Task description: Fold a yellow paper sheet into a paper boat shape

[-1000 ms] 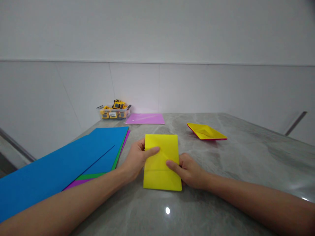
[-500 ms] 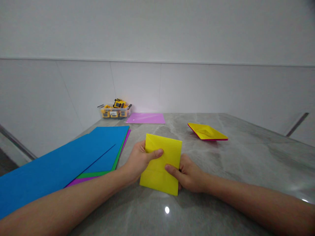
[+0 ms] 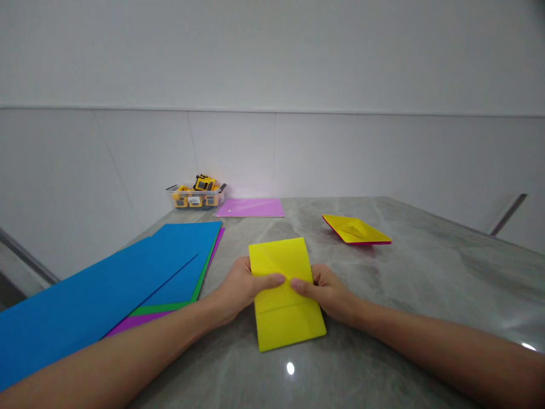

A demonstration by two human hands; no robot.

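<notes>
A folded sheet of yellow paper (image 3: 287, 329), with a crease running across its lower part, is held up above the table between my hands. My left hand (image 3: 242, 287) grips its left edge, thumb on the front face and fingers hidden behind. On the opposite edge, my right hand (image 3: 330, 292) pinches it the same way, the two thumb tips close together near the middle. Farther back on the right lies a folded paper boat (image 3: 357, 230), yellow on top and red underneath, apart from both hands.
Large blue sheets (image 3: 170, 250) lie at left over a green sheet (image 3: 196, 292) and a purple one (image 3: 140, 322). Against the back wall are a pink-violet sheet (image 3: 251, 208) and a clear plastic box (image 3: 196, 200) of yellow toy vehicles. The table (image 3: 426, 284) is grey marbled stone.
The yellow paper has turned in my hands, its lower end swinging right and its top left. My right thumb has risen to about the level of my left thumb. The view has shifted slightly.
</notes>
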